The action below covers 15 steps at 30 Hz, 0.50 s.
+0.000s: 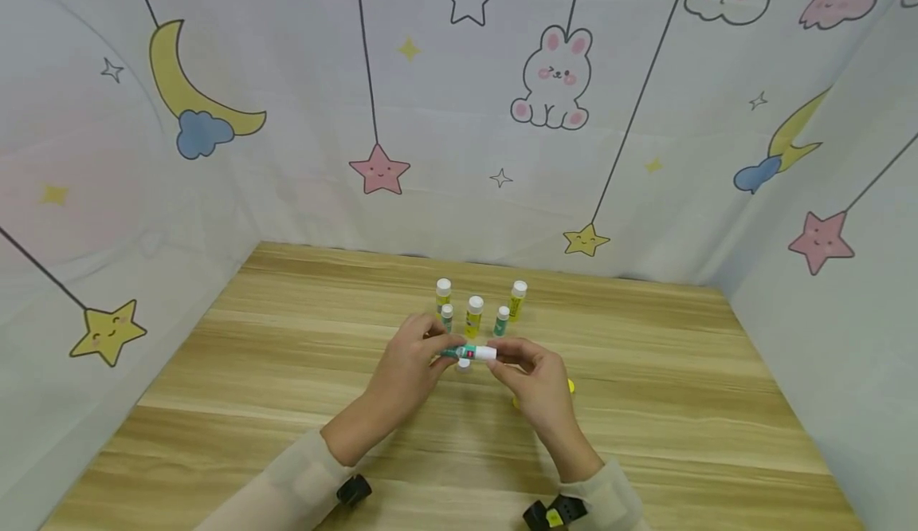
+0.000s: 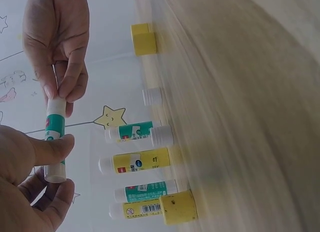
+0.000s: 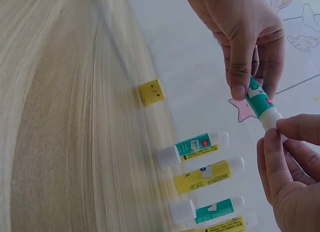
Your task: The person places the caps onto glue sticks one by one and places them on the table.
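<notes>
Both hands hold one green-and-white glue stick (image 1: 469,352) level above the table. My left hand (image 1: 405,359) grips its green body end, thumb and fingers around it, in the left wrist view too. With thumb and fingertips, my right hand (image 1: 538,379) pinches the white cap (image 3: 270,119) at the other end. Beyond the hands stand yellow glue sticks (image 1: 474,317) with white caps, and shorter green glue sticks (image 1: 501,322) among them. The head view shows a small white ribbed piece (image 1: 464,364) just below the held stick, partly hidden by it.
Small yellow pieces (image 2: 144,40) sit on the table near the right hand, partly hidden by it in the head view. Another yellow piece (image 3: 151,92) is on the left hand's side. A printed cloth (image 1: 459,116) hangs behind the wooden table (image 1: 287,300) and along its sides.
</notes>
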Each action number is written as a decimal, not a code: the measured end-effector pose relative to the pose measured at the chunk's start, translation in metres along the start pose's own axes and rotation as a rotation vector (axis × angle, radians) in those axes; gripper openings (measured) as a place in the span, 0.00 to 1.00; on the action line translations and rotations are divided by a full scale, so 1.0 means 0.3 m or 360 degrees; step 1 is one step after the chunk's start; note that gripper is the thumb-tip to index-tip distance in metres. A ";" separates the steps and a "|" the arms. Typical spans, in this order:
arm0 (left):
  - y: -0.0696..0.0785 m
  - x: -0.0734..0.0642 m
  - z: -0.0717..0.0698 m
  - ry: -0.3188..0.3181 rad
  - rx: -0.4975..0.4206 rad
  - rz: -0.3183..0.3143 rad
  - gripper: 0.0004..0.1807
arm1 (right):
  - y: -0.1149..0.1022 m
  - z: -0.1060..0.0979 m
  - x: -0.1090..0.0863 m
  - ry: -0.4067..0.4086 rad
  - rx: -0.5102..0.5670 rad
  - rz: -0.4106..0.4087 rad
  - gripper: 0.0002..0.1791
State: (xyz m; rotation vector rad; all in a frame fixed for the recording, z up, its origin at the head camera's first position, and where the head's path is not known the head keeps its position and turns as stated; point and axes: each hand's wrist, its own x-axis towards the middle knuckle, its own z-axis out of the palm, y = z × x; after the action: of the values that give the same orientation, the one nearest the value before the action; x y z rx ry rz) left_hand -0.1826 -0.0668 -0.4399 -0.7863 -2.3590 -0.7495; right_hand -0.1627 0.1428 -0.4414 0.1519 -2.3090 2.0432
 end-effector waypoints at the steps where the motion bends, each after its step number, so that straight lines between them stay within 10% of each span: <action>1: 0.000 0.000 0.001 0.0000 0.0000 0.0003 0.13 | 0.001 0.000 0.000 0.0000 -0.0001 0.0002 0.12; 15: 0.004 0.001 0.007 0.0016 -0.0023 0.0033 0.12 | 0.000 0.002 -0.005 -0.0015 0.0011 -0.0035 0.12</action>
State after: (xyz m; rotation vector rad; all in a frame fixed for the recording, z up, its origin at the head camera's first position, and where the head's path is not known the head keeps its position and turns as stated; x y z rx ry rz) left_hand -0.1826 -0.0646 -0.4407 -0.8099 -2.3355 -0.7612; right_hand -0.1614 0.1422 -0.4417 0.1871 -2.2955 2.0446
